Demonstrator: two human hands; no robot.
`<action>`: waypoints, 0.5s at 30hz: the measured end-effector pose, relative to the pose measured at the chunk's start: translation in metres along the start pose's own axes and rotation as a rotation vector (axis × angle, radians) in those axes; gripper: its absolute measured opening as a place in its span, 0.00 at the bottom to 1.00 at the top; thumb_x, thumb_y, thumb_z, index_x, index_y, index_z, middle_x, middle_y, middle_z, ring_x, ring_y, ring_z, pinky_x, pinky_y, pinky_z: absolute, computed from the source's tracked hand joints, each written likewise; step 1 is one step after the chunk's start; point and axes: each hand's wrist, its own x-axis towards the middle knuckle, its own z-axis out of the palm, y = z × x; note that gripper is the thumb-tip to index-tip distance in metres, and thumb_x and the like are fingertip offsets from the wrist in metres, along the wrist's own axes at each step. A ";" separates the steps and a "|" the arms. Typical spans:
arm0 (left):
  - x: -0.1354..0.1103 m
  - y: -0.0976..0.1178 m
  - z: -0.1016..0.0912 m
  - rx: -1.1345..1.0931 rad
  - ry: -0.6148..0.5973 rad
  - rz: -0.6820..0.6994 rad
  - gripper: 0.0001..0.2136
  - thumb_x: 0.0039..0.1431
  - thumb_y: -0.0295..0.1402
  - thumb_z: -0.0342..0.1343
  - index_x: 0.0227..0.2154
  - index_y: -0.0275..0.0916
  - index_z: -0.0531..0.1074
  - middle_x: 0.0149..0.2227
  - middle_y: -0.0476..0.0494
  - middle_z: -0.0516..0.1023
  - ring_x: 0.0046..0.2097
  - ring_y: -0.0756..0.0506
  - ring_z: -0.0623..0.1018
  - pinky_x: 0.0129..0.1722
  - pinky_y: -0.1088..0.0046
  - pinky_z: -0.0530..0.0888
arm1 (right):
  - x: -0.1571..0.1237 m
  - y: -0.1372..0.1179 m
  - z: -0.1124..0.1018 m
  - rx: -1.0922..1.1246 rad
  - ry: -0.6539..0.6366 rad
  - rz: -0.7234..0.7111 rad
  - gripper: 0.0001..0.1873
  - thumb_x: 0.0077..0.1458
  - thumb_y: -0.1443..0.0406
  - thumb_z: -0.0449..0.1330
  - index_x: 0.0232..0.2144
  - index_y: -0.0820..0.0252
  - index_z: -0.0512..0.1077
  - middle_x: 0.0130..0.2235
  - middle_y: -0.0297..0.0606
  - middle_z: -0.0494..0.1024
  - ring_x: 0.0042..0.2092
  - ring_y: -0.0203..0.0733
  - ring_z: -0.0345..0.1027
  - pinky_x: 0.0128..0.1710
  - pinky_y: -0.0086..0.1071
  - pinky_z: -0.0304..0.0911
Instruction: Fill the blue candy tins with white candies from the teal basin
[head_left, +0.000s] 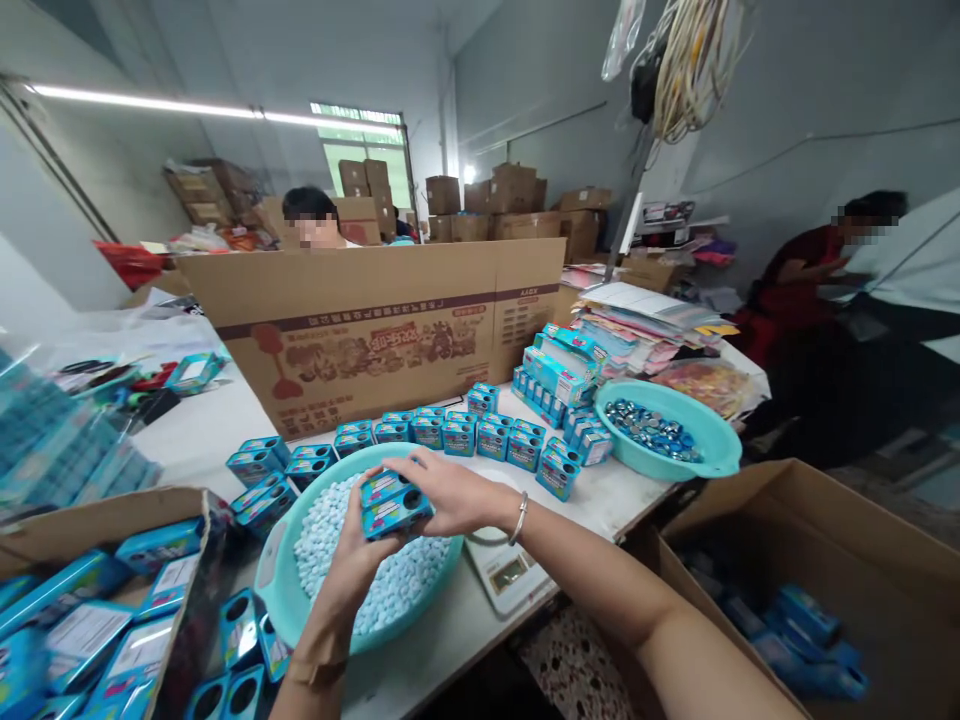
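Observation:
My left hand (351, 548) and my right hand (454, 494) are both closed around a pair of small blue printed boxes (394, 512) with dark round holes in their tops. The boxes are held over a turquoise basin (276, 575) filled with pale blue, pill-shaped pieces (409, 580). My left fingers grip the near left side, while the right hand holds the far and right sides. To the right of the basin sits a white scale (517, 590), partly under my right forearm. Several matching boxes (491, 440) stand in a curved row behind the basin.
A second turquoise basin (720, 440) holds shiny blue and silver pieces. Cartons with blue boxes stand at left (196, 590) and lower right (772, 500). A tall cardboard panel (360, 290) crosses the table's back. One person sits behind it; others are at right.

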 end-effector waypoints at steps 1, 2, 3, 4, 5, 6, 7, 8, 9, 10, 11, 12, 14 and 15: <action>0.001 0.001 0.008 0.000 -0.013 0.015 0.45 0.32 0.27 0.67 0.60 0.44 0.60 0.55 0.38 0.73 0.54 0.34 0.76 0.50 0.62 0.76 | -0.004 0.004 -0.004 -0.005 0.020 0.008 0.51 0.45 0.63 0.70 0.66 0.56 0.50 0.55 0.46 0.64 0.55 0.51 0.61 0.55 0.43 0.62; 0.002 0.002 0.014 0.003 -0.009 0.031 0.47 0.34 0.29 0.68 0.62 0.45 0.57 0.59 0.37 0.69 0.58 0.33 0.73 0.55 0.60 0.73 | -0.009 0.008 -0.008 -0.005 0.043 0.023 0.50 0.43 0.62 0.71 0.65 0.57 0.52 0.53 0.46 0.65 0.54 0.51 0.62 0.54 0.43 0.63; 0.001 0.001 0.020 0.007 0.008 0.044 0.48 0.35 0.31 0.69 0.63 0.46 0.54 0.62 0.35 0.65 0.62 0.32 0.68 0.59 0.57 0.69 | -0.015 0.014 -0.013 -0.004 0.078 0.044 0.49 0.42 0.61 0.72 0.63 0.59 0.55 0.52 0.46 0.66 0.54 0.51 0.62 0.53 0.43 0.64; -0.001 0.001 0.023 0.008 0.033 0.054 0.49 0.37 0.34 0.69 0.64 0.46 0.53 0.64 0.34 0.62 0.65 0.32 0.64 0.63 0.55 0.64 | -0.023 0.020 -0.018 -0.003 0.133 0.072 0.47 0.41 0.60 0.72 0.61 0.59 0.58 0.51 0.45 0.66 0.53 0.51 0.63 0.53 0.44 0.64; -0.005 -0.001 0.024 0.004 0.052 0.056 0.49 0.38 0.37 0.70 0.64 0.47 0.52 0.65 0.34 0.61 0.67 0.33 0.61 0.65 0.53 0.60 | -0.033 0.027 -0.025 -0.006 0.207 0.107 0.45 0.41 0.59 0.72 0.59 0.59 0.60 0.51 0.45 0.67 0.53 0.52 0.64 0.54 0.44 0.63; -0.012 -0.003 0.023 -0.002 0.064 0.049 0.48 0.39 0.39 0.70 0.64 0.47 0.53 0.65 0.33 0.62 0.68 0.33 0.60 0.66 0.52 0.58 | -0.046 0.034 -0.032 -0.014 0.298 0.152 0.42 0.42 0.58 0.72 0.58 0.58 0.61 0.51 0.45 0.68 0.53 0.52 0.64 0.54 0.45 0.63; -0.020 -0.005 0.020 -0.008 0.068 0.034 0.46 0.40 0.42 0.70 0.63 0.47 0.55 0.64 0.34 0.64 0.67 0.33 0.61 0.66 0.52 0.58 | -0.062 0.042 -0.040 -0.027 0.401 0.207 0.41 0.44 0.56 0.71 0.57 0.58 0.61 0.51 0.45 0.68 0.53 0.52 0.64 0.55 0.45 0.62; -0.030 -0.008 0.016 -0.013 0.074 0.018 0.43 0.41 0.44 0.69 0.62 0.47 0.58 0.62 0.34 0.67 0.66 0.33 0.64 0.66 0.52 0.59 | -0.081 0.049 -0.048 -0.043 0.499 0.273 0.40 0.45 0.55 0.70 0.57 0.57 0.61 0.52 0.45 0.68 0.53 0.52 0.65 0.55 0.46 0.62; -0.042 -0.012 0.011 -0.020 0.085 -0.002 0.41 0.42 0.46 0.69 0.60 0.47 0.62 0.60 0.35 0.70 0.64 0.33 0.67 0.65 0.54 0.61 | -0.103 0.056 -0.055 -0.061 0.598 0.352 0.39 0.46 0.54 0.69 0.57 0.56 0.61 0.52 0.45 0.68 0.53 0.52 0.65 0.55 0.46 0.62; -0.054 -0.015 0.006 -0.027 0.102 -0.028 0.38 0.43 0.47 0.69 0.58 0.46 0.65 0.57 0.36 0.73 0.61 0.33 0.70 0.63 0.55 0.64 | -0.128 0.063 -0.062 -0.086 0.695 0.429 0.40 0.45 0.53 0.69 0.57 0.56 0.60 0.52 0.45 0.67 0.53 0.52 0.65 0.55 0.47 0.62; -0.066 -0.019 0.000 -0.038 0.126 -0.059 0.36 0.43 0.48 0.68 0.56 0.46 0.67 0.55 0.38 0.76 0.59 0.33 0.73 0.62 0.57 0.67 | -0.153 0.069 -0.066 -0.114 0.766 0.507 0.41 0.44 0.52 0.69 0.57 0.56 0.60 0.53 0.45 0.67 0.54 0.53 0.65 0.55 0.47 0.62; -0.078 -0.022 -0.004 -0.051 0.154 -0.094 0.35 0.43 0.49 0.68 0.55 0.47 0.69 0.53 0.39 0.78 0.57 0.34 0.75 0.60 0.60 0.69 | -0.179 0.076 -0.067 -0.145 0.815 0.589 0.42 0.43 0.52 0.69 0.57 0.56 0.59 0.53 0.45 0.66 0.54 0.54 0.65 0.55 0.47 0.61; -0.097 -0.027 -0.010 -0.086 0.209 -0.161 0.34 0.42 0.49 0.69 0.53 0.47 0.70 0.50 0.41 0.80 0.55 0.35 0.77 0.56 0.63 0.73 | -0.225 0.090 -0.060 -0.210 0.854 0.750 0.42 0.41 0.52 0.68 0.56 0.57 0.60 0.52 0.46 0.66 0.54 0.55 0.64 0.55 0.48 0.61; -0.104 -0.029 -0.011 -0.104 0.232 -0.187 0.33 0.41 0.49 0.69 0.53 0.46 0.71 0.48 0.41 0.80 0.54 0.35 0.77 0.53 0.65 0.75 | -0.243 0.097 -0.053 -0.227 0.860 0.832 0.41 0.40 0.52 0.68 0.55 0.57 0.61 0.51 0.46 0.66 0.54 0.56 0.64 0.55 0.49 0.61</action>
